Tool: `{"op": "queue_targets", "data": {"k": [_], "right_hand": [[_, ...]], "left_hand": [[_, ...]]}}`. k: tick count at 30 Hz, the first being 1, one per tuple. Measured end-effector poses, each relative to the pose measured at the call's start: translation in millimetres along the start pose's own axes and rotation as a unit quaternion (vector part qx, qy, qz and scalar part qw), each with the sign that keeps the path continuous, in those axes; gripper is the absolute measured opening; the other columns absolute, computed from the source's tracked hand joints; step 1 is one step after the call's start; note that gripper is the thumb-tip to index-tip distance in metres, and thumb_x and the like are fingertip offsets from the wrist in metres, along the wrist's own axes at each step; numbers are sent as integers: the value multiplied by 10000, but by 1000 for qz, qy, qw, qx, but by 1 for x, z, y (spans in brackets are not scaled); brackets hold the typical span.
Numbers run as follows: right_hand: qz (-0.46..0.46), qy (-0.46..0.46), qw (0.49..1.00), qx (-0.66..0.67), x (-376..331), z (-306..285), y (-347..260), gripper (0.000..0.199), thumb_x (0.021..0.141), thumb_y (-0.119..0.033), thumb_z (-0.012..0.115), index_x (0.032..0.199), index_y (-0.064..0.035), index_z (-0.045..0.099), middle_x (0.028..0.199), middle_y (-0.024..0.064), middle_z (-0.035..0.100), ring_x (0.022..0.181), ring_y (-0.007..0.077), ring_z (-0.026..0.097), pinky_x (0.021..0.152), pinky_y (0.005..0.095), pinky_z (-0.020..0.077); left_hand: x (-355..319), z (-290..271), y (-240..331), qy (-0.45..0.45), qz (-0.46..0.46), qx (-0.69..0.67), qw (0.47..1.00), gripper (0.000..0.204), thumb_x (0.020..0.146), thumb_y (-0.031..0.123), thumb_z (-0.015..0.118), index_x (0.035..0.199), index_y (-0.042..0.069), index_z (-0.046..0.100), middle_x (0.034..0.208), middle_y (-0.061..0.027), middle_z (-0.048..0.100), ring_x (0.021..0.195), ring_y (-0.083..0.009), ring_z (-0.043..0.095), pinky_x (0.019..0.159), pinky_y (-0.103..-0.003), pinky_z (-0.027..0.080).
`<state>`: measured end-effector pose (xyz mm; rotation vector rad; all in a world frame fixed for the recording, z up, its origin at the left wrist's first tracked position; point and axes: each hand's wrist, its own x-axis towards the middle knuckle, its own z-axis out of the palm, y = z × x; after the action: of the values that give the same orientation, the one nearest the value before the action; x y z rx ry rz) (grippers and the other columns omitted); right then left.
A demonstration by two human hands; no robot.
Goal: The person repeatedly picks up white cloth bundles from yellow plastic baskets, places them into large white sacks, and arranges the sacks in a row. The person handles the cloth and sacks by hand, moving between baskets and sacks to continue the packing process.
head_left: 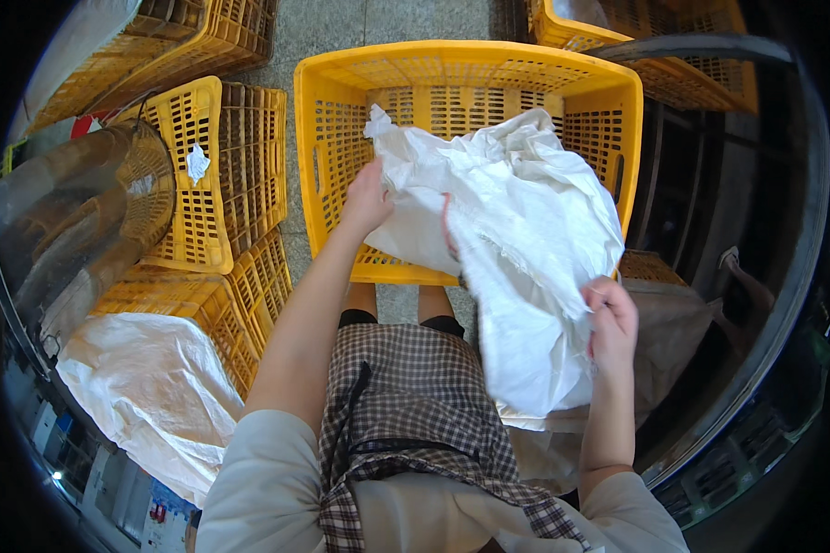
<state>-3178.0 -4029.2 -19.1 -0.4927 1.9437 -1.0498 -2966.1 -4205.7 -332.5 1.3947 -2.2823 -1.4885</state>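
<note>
A large crumpled white woven plastic sack [526, 198] lies partly inside a yellow slatted plastic crate [470, 57] and hangs over its near edge towards me. A reddish strip runs along one of its folds. My left hand [369, 198] is at the crate's left side, closed on the sack's left edge, with some fingertips hidden by the fabric. Beyond the crate's near right corner, my right hand [610, 318] pinches the sack's right edge with curled fingers. The near end of the sack drapes down in front of my checked apron [406, 387].
Stacked yellow crates [189, 175] stand at the left, one with a white scrap [196, 163] on it. More crates [655, 55] are at the far right. A white sheet [148, 387] covers crates at the near left. A dark curved rim [784, 304] stands at the right.
</note>
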Motion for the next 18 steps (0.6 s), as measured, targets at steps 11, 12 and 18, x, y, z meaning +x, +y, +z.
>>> {"op": "queue_targets", "data": {"k": [11, 12, 18], "right_hand": [[-63, 219, 965, -128, 37, -92, 2, 222, 816, -114, 599, 995, -69, 477, 859, 6, 449, 784, 96, 437, 723, 205, 364], [-80, 191, 944, -256, 44, -96, 7, 340, 813, -138, 628, 1107, -62, 476, 942, 32, 498, 846, 140, 500, 782, 249, 409], [-55, 155, 841, -516, 105, -86, 13, 253, 772, -72, 635, 1005, 7, 575, 942, 102, 582, 817, 204, 571, 765, 290, 456]], "left_hand": [[50, -98, 11, -167, 100, 139, 971, 211, 715, 187, 683, 820, 62, 550, 810, -148, 621, 772, -355, 600, 655, -412, 468], [46, -116, 16, -167, 119, 127, 970, 259, 719, 219, 697, 836, 64, 526, 777, -147, 613, 740, -363, 595, 625, -425, 462], [25, -179, 37, -355, 71, 177, 915, 761, 684, 221, 759, 1343, 186, 380, 975, -155, 638, 857, -278, 630, 755, -360, 500]]}}
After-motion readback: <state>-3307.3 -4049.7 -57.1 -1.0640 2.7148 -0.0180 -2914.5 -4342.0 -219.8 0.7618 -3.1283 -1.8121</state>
